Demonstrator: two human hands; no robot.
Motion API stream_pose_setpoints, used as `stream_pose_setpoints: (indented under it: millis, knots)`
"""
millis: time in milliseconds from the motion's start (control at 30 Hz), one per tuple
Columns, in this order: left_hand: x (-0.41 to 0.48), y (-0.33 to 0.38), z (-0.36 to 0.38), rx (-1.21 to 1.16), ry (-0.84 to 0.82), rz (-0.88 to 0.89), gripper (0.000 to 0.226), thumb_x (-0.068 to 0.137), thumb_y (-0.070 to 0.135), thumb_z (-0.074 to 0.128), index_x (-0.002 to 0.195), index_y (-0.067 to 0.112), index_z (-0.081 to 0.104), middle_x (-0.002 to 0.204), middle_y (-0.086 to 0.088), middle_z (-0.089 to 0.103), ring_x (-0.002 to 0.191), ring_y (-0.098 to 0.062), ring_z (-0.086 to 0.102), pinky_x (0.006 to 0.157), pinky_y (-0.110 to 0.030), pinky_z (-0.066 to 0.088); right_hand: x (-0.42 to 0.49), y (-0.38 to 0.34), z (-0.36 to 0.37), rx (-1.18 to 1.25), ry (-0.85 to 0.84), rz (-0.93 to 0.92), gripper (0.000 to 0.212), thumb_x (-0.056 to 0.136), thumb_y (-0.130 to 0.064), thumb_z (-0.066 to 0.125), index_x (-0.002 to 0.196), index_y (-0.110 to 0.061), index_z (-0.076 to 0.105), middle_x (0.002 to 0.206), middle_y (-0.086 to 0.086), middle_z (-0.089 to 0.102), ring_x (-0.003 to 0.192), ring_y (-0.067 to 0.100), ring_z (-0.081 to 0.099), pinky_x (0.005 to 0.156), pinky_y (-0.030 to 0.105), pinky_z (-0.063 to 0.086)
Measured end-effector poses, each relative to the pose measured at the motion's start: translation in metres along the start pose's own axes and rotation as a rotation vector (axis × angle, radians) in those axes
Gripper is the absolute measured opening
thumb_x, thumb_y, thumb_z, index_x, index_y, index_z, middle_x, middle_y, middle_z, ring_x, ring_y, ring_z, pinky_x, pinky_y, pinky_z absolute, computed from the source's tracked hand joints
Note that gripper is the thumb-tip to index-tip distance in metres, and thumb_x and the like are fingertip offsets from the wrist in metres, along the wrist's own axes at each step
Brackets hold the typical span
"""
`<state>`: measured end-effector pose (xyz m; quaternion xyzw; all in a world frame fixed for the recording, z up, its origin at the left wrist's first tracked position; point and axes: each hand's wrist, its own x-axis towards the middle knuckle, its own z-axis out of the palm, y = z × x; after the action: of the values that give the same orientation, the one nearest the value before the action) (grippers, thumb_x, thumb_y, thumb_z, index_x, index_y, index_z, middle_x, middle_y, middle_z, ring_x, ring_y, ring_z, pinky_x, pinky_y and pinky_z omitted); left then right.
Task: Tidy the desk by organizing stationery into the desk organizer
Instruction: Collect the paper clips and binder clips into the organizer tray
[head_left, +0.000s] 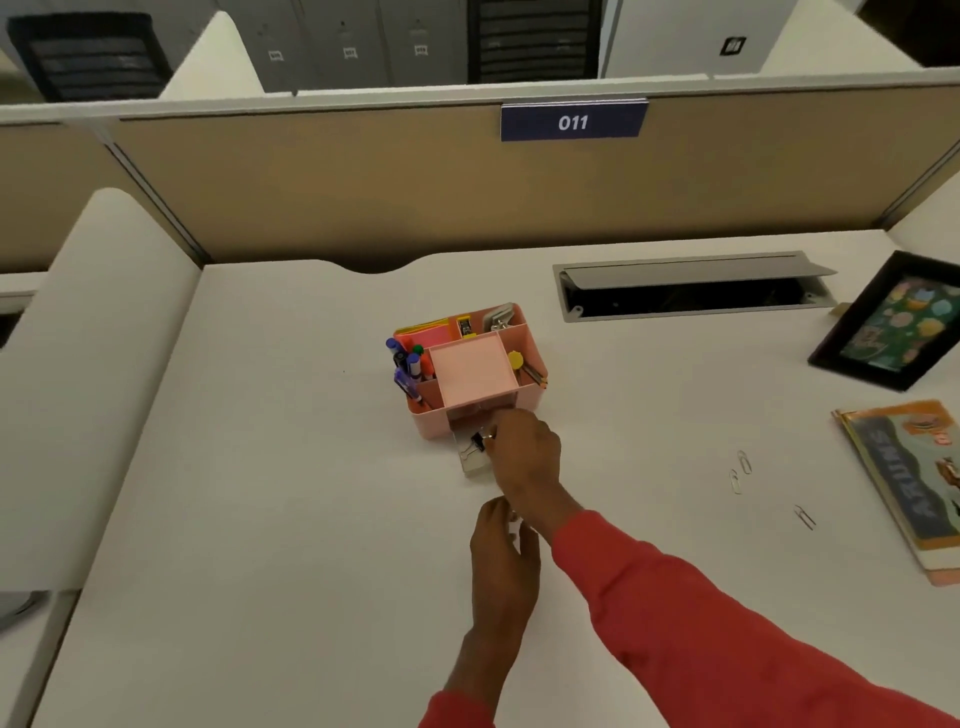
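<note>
A pink desk organizer (530, 358) stands mid-desk, holding markers (408, 366), sticky notes (426, 332) and pencils. Its small clear drawer (470, 462) is pulled out at the front. My right hand (524, 452) pinches a black binder clip (480, 441) just above that drawer. My left hand (501, 551) hovers nearer to me with its fingers curled; something small and pale seems to sit between them, but I cannot make it out. Three paper clips (743, 467) lie loose on the desk to the right.
A booklet (904, 488) lies at the right edge, and a black picture frame (893, 322) sits behind it. An open cable tray (691, 291) is set into the desk at the back right. A tan partition closes the far side.
</note>
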<state>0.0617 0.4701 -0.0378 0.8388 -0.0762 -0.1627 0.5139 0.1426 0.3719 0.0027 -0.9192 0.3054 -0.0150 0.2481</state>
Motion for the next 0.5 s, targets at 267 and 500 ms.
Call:
stream_pose_setpoints:
  millis: [267,500]
  knots:
    - [0.001,-0.006,-0.017,0.002,0.041,0.032,0.031,0.096,0.009,0.058,0.124,0.022,0.061,0.121,0.012,0.060,0.108,-0.001,0.059,0.095,-0.024,0.054,0.015,-0.001,0.003,-0.157,-0.004,-0.016,0.009,0.096,-0.018,0.061,0.101,-0.014,0.067,0.097,0.005,0.072,0.086,0.023,0.068,0.066,0.025,0.041]
    - [-0.001,0.000,-0.010,0.027,0.017,0.102,0.030,0.097,0.008,0.058,0.123,0.022,0.062,0.122,0.014,0.057,0.105,-0.002,0.059,0.091,-0.020,0.054,-0.015,0.038,-0.039,-0.018,0.045,-0.009,0.008,0.090,-0.018,0.070,0.096,-0.021,0.076,0.094,-0.002,0.075,0.080,0.016,0.070,0.068,0.028,0.057]
